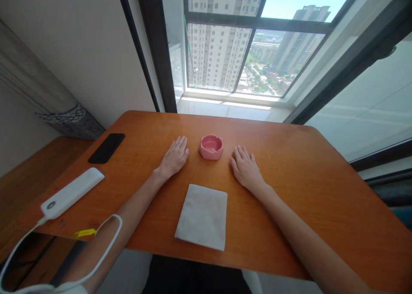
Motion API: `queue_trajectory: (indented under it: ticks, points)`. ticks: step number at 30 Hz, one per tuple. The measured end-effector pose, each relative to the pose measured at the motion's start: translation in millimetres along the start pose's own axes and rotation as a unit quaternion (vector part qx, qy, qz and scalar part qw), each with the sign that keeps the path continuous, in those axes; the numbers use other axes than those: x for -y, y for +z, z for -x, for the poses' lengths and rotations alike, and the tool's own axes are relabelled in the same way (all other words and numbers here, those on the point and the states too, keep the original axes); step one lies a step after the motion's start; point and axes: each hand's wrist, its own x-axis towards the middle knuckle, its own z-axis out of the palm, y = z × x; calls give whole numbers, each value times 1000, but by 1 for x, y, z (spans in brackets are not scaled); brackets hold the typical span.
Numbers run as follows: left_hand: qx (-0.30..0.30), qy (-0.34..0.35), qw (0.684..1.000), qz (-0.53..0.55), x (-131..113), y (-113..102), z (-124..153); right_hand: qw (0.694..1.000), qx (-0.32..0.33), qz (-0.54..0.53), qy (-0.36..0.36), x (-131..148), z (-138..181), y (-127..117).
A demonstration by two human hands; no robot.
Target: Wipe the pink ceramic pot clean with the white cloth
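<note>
A pink ashtray (211, 153) with a notched rim stands on the wooden table, between my two hands. My left hand (174, 157) lies flat on the tabletop just left of it, fingers stretched forward and nothing held. On the other side, my right hand (246, 167) also rests palm down with its fingers extended, apart from the ashtray. Closer to me lies a folded pale grey cloth (203, 216), which neither hand touches.
The wooden table (289, 208) ends at a bright window (222, 58). To the left lie a black phone (107, 148) and a white power bank (73, 192). Its white cable (119, 229) loops over my left forearm, near a yellow tag (85, 233).
</note>
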Motion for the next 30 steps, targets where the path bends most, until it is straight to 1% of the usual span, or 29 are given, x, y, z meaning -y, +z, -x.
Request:
queue_trajectory:
  ticks: [2,4,11,18,30]
  points:
    - [21,7,1000,-15,7,8,-12,1000,-6,10,16,-7,-16,5]
    - [28,23,999,-32,7,13,-15,1000,-18,19,17,-9,-21,10]
    - [14,38,998,-53,6,14,-9,999,-38,24,6,-12,-18,22]
    - [17,32,998,-52,7,14,-9,999,-42,33,4,-15,-18,22]
    - [23,28,998,-45,5,10,-8,998,-58,16,-1,-17,-18,25]
